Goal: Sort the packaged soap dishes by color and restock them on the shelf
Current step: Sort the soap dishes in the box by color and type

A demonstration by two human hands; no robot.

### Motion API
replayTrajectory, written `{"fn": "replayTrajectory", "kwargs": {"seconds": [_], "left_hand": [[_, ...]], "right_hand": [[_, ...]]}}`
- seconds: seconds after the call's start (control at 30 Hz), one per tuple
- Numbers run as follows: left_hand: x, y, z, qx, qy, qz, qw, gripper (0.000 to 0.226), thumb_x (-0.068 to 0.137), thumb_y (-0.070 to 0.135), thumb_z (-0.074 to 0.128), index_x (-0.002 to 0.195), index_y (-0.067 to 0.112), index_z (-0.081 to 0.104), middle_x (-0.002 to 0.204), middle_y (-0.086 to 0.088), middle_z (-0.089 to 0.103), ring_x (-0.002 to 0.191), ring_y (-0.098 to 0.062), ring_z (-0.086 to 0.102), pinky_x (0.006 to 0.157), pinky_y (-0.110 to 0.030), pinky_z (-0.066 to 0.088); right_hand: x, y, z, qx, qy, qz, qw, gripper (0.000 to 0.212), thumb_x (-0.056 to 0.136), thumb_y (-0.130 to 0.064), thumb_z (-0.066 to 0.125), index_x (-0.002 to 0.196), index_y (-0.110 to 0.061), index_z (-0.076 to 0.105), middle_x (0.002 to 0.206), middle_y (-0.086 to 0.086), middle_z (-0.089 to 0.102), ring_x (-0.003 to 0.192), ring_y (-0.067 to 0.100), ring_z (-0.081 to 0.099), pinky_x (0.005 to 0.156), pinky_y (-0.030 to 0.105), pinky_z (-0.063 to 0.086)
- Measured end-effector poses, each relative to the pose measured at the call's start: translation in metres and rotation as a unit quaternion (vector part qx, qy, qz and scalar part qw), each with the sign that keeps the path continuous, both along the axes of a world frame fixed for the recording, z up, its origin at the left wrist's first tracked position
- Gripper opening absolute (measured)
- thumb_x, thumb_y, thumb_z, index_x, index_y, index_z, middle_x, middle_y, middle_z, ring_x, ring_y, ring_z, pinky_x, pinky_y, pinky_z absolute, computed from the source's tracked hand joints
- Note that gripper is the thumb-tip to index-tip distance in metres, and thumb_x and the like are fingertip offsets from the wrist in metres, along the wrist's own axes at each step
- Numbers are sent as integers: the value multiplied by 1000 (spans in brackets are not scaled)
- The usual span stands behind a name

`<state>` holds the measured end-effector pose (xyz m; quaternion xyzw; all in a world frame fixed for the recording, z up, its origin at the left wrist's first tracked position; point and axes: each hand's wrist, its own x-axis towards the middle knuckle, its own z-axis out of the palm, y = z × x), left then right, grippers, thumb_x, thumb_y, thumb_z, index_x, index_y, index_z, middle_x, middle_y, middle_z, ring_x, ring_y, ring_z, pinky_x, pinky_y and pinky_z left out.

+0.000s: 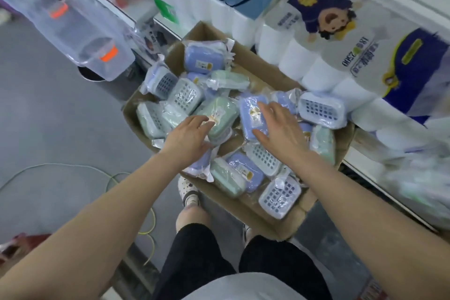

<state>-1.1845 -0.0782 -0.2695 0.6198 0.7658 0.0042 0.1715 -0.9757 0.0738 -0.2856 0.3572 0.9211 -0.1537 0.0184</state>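
A cardboard box (253, 217) on the floor holds several soap dishes in clear wrap, blue and pale green, mixed together. My left hand (187, 139) reaches over a green dish (219, 114) near the box's middle, and its straight fingertips touch the dish's near edge. My right hand (280, 129) lies with spread fingers on a blue dish (252, 114) beside it, thumb along the dish's lower side. Neither hand has a dish lifted. More blue dishes (321, 109) and green dishes (227, 180) lie around them.
Large packs of toilet paper (328, 51) fill the low shelf right behind the box. Clear plastic bins (80, 31) stand at the upper left. A thin cable (73, 167) runs over the grey floor at the left. My legs and feet are just in front of the box.
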Motion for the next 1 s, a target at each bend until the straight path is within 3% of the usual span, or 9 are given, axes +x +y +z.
{"fn": "replayTrajectory", "kwargs": {"seconds": [0.13,0.23,0.33,0.53,0.6,0.7,0.83,0.93,1.0], "left_hand": [[-45,30,-18,21,-14,-62,998,62,80,21,75,136,9,52,138,-15,51,129,-36,45,105,-45,40],[-89,54,-27,77,2,-111,991,54,79,24,75,127,6,59,128,-18,57,120,-39,51,101,-46,43],[-140,77,-35,110,25,-115,987,54,82,27,71,129,5,56,131,-19,55,126,-40,47,104,-48,40],[-200,109,-40,19,98,-103,990,68,83,32,67,141,12,40,143,-15,41,137,-38,31,115,-48,23],[-207,112,-41,-7,100,-79,992,60,88,34,59,141,14,38,141,-15,42,130,-37,39,108,-48,31],[-215,112,-39,-45,99,-101,989,44,92,43,51,128,18,47,119,-9,57,106,-34,56,88,-43,43],[-219,119,-32,-55,53,-103,992,40,96,53,43,122,24,50,104,-3,61,91,-32,63,64,-35,40],[-221,135,-33,15,14,-124,992,38,93,47,52,116,18,56,103,-7,61,93,-33,60,63,-36,45],[-223,151,-40,74,-1,-150,986,43,85,35,68,118,9,60,111,-15,60,101,-38,56,70,-47,53]], "right_hand": [[-38,5,-16,11,-41,-83,996,77,83,-47,69,143,-9,39,130,18,49,111,39,52,81,45,48],[-63,1,-32,4,-76,-156,985,83,80,-50,71,143,-8,38,135,22,47,117,41,51,86,47,48],[-83,-2,-43,-10,-115,-206,972,85,82,-44,71,148,-9,31,146,25,36,125,42,45,93,49,45],[-107,6,-43,-29,-132,-281,950,77,83,-38,70,145,-12,32,146,22,36,125,43,44,93,51,45],[-113,10,-41,-39,-147,-295,943,79,81,-35,72,145,-14,31,144,21,37,124,42,44,93,50,45],[-126,14,-37,-32,-151,-312,937,79,80,-35,72,144,-14,32,143,22,39,126,42,43,99,49,41],[-154,27,-29,11,-54,-276,960,72,79,-21,71,143,-12,38,141,19,41,126,41,41,102,50,41],[-179,42,-31,-25,-48,-194,980,83,79,-12,71,151,-20,30,151,13,36,136,38,35,110,51,36],[-190,52,-41,-41,-83,-147,985,88,79,-12,72,153,-26,26,155,9,33,140,37,32,113,53,32]]}}
